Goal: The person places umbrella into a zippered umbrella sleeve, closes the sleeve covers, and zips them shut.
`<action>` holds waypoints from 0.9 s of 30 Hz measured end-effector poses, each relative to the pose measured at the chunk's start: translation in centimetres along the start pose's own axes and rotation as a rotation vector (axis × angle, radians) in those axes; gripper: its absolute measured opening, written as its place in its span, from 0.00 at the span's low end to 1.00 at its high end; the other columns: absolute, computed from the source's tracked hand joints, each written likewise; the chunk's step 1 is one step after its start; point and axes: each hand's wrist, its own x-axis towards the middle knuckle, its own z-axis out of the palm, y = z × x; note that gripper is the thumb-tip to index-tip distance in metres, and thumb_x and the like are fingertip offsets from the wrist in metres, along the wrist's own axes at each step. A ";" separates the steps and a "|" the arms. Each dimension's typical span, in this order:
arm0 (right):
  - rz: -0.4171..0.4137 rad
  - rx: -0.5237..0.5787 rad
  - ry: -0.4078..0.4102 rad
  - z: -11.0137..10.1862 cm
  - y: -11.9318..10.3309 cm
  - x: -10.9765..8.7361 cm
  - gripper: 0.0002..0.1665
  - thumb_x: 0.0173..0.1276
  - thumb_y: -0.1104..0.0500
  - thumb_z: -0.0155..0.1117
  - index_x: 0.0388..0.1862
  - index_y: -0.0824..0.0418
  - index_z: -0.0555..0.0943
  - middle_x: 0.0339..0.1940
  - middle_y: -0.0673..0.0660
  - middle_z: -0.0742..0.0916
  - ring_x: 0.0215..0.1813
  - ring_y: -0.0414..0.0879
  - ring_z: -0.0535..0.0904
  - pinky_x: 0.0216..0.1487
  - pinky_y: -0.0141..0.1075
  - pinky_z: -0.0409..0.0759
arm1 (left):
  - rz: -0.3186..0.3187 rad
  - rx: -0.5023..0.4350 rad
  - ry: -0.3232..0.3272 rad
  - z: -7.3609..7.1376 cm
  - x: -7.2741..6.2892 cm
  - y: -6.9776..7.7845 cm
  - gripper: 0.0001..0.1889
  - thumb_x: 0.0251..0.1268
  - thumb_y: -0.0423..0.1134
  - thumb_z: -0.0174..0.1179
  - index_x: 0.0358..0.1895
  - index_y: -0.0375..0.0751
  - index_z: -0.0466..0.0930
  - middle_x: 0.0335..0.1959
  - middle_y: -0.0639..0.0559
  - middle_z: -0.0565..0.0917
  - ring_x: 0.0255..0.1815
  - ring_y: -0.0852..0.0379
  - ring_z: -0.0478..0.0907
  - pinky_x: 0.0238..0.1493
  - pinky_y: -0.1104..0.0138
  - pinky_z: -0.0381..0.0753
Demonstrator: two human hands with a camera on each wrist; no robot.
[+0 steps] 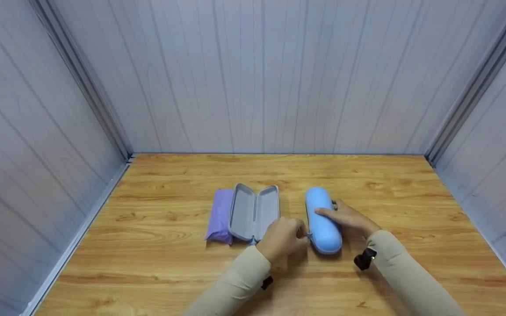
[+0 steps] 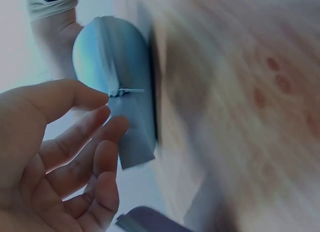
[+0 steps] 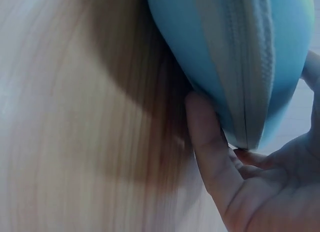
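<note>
A blue hard zip case (image 1: 321, 221), shaped like a glasses case, lies closed on the wooden table. My right hand (image 1: 352, 218) grips it from the right side, thumb over the top. In the right wrist view the fingers (image 3: 207, 137) lie along its lower edge beside the zip seam (image 3: 245, 66). At the case's near left edge, my left hand (image 1: 284, 237) pinches the small zipper pull (image 2: 120, 92) between thumb and index finger. The other fingers of that hand are loosely bent.
Left of my left hand lies an open grey-lined zip case (image 1: 243, 213), its near corner partly behind the hand. A purple pouch (image 1: 220, 215) sits against its left side. Pale panelled walls (image 1: 262, 79) enclose the wooden table (image 1: 156, 259) at the back and sides.
</note>
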 end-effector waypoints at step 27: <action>-0.226 -0.179 0.159 0.0 -1.5 -1.7 0.46 0.73 0.47 0.64 0.76 0.72 0.57 0.55 0.70 0.77 0.54 0.59 0.78 0.52 0.51 0.80 | -0.134 0.027 0.317 -7.5 -4.0 -6.6 0.07 0.61 0.35 0.64 0.41 0.40 0.88 0.39 0.47 0.87 0.42 0.49 0.83 0.43 0.57 0.83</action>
